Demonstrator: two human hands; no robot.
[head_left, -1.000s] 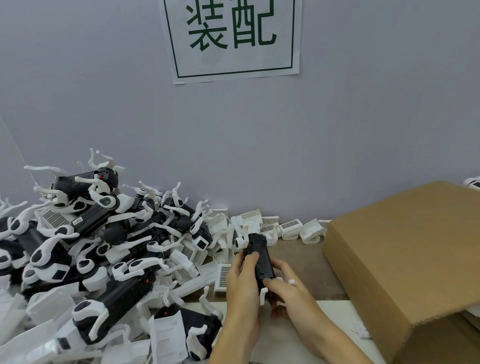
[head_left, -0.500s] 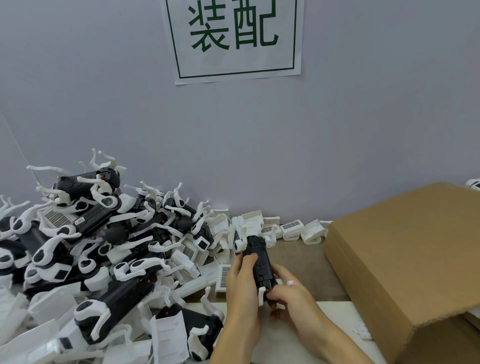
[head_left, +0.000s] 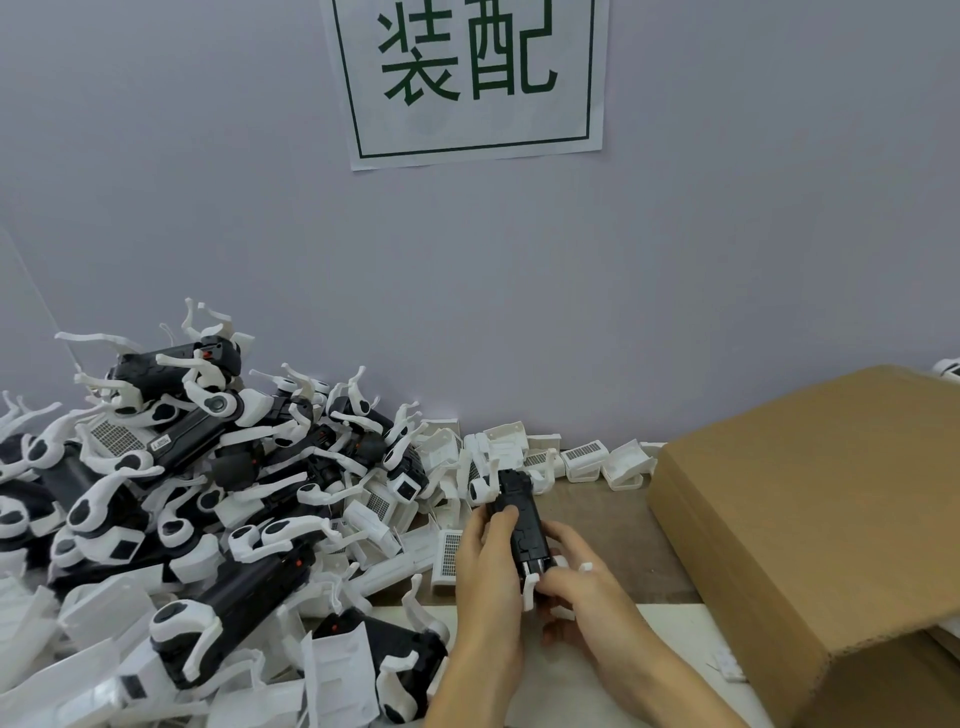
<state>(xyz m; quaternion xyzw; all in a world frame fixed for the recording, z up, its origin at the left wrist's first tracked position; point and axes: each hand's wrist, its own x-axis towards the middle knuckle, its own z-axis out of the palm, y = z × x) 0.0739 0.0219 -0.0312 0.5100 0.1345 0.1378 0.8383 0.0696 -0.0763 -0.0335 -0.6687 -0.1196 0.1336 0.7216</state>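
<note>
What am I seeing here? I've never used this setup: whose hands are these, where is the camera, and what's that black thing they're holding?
There is no machine: these are a person's two bare hands, filmed by one wide-angle camera on the person's head, looking forward and down. The left hand grips a black plastic unit round its middle; the right hand pinches its near end, where a white clip sits. On the table, to the left, lies a pile of black-and-white units; loose white housings line the wall. A cardboard box stands at the right, and a paper sign hangs on the wall above.
</note>
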